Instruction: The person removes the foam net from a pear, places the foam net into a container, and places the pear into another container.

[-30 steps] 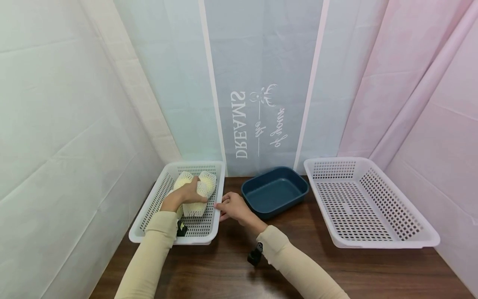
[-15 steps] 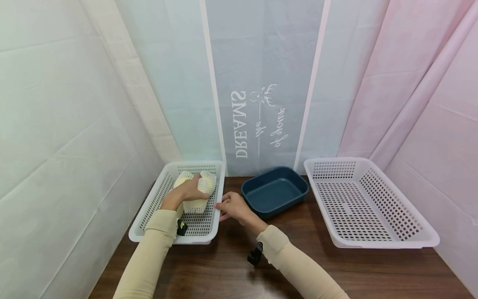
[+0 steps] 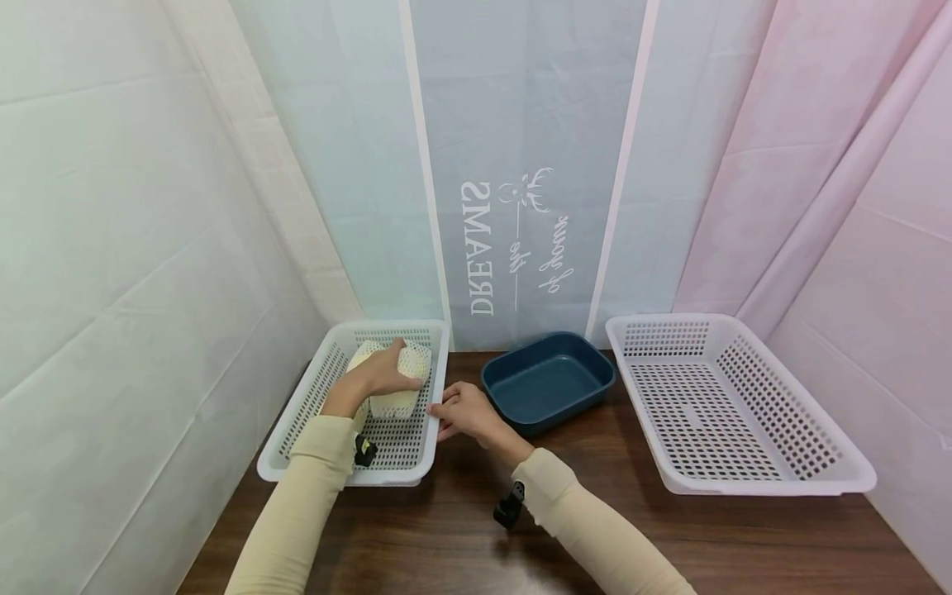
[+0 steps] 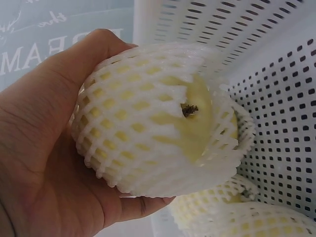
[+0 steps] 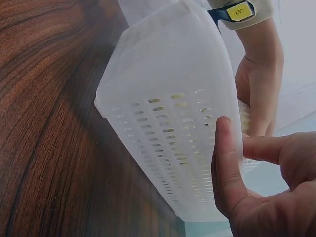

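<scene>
My left hand (image 3: 377, 376) is inside the white perforated basket (image 3: 441, 368) on the left. It grips a round, pale yellow-green fruit in a white foam net (image 4: 133, 123), thumb on one side and fingers around the other. A dark stub shows at the net's opening. More netted fruits (image 4: 261, 222) lie beyond it in the left wrist view, partly hidden behind the held one. My right hand (image 3: 468, 411) pinches the right rim of the same basket, thumb and fingers on either side of the wall, as the right wrist view also shows.
A dark blue rectangular tub (image 3: 550, 380) stands just right of my right hand. Farther right is a larger white perforated basket (image 3: 855, 471). All rest on a brown wooden table (image 3: 416, 545), with curtain-like cloth (image 3: 521, 99) behind and at both sides.
My left hand has shifted slightly right and away from me with the netted fruit in its grip. My right hand and the baskets have stayed put.
</scene>
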Action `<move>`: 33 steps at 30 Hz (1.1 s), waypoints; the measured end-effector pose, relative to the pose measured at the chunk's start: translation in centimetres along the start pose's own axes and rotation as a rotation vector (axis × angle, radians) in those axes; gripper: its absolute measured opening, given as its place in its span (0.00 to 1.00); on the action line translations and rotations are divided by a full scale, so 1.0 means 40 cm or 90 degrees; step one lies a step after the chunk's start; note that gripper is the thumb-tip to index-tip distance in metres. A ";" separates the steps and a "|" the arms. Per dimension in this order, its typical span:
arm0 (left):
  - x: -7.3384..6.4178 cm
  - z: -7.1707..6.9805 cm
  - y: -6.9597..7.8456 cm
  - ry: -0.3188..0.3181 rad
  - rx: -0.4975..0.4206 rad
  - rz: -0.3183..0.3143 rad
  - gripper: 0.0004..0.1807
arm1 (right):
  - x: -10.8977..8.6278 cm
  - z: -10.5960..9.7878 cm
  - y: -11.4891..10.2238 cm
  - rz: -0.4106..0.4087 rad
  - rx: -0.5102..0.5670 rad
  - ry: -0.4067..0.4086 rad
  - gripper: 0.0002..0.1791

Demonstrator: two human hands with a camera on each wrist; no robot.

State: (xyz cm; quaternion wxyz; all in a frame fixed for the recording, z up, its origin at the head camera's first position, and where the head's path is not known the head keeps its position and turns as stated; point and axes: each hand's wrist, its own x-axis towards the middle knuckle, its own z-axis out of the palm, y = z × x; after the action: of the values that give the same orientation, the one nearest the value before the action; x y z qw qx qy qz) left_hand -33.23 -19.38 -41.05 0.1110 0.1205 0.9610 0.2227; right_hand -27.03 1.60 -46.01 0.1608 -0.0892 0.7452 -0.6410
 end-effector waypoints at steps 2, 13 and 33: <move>0.000 -0.002 0.006 0.006 -0.004 0.004 0.57 | 0.000 -0.001 0.001 0.001 -0.003 -0.001 0.15; -0.001 -0.015 0.037 0.042 -0.001 0.038 0.56 | -0.002 -0.010 -0.001 0.000 0.000 -0.003 0.20; -0.009 -0.027 0.097 0.064 -0.019 0.083 0.52 | -0.001 -0.040 -0.011 -0.051 -0.066 0.061 0.29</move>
State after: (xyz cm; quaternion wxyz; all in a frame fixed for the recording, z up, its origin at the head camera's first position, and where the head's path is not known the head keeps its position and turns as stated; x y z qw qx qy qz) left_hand -32.46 -16.54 -38.29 0.0492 0.1701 0.9520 0.2497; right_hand -27.59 3.01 -45.37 0.0946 -0.0963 0.7798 -0.6113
